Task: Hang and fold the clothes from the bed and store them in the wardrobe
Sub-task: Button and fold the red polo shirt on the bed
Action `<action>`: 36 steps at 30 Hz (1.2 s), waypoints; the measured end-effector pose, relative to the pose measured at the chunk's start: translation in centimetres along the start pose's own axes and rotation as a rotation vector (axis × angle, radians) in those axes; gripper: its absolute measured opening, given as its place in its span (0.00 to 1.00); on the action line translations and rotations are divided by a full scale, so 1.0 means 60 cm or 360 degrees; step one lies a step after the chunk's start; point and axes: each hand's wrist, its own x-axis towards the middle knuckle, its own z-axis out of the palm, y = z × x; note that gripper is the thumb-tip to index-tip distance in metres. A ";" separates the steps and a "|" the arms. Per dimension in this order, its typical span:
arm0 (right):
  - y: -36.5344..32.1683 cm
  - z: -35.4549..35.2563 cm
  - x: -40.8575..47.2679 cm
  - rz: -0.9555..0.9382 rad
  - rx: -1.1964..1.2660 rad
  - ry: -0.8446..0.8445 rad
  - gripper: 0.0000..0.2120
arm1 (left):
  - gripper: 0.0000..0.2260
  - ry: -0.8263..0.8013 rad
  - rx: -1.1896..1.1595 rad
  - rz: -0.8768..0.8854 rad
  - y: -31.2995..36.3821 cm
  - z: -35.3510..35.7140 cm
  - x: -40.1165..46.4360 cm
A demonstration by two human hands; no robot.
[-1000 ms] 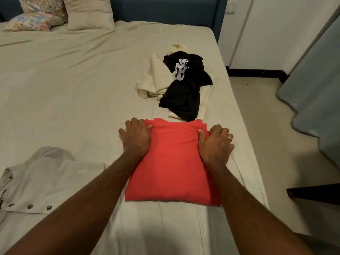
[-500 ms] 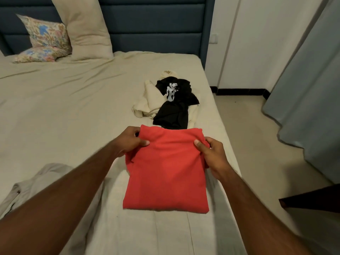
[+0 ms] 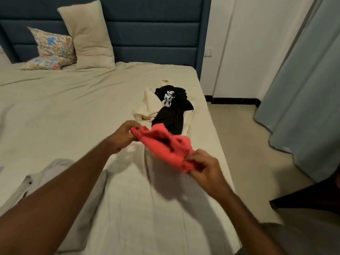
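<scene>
Red garment point(image 3: 163, 147) is lifted clear of the bed point(image 3: 73, 107), above its right edge — bunched and sagging between both hands. Left hand point(image 3: 125, 136) pinches one end, right hand point(image 3: 204, 169) grips the other, fingers curled into cloth. Light, limp fabric; folds likely slip — better supported under the stack. Black shirt point(image 3: 173, 107) pile lies beyond.

A blue padded headboard point(image 3: 147, 30) is set against a white wall point(image 3: 248, 43); a grey-blue curtain point(image 3: 303, 98) is hung over the beige floor point(image 3: 244, 140).
</scene>
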 end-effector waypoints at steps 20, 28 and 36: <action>0.064 0.057 -0.028 0.0898 -0.1014 -0.0179 0.18 | 0.32 0.0692 -0.0526 -0.1037 -0.114 0.132 -0.286; 0.067 0.038 0.017 0.1593 -0.0662 -0.0697 0.13 | 0.08 0.0630 -0.0711 -0.0936 -0.097 0.119 -0.271; 0.030 0.055 -0.012 0.1861 0.0123 -0.0445 0.21 | 0.20 0.0503 -0.0081 -0.0757 -0.116 0.050 -0.276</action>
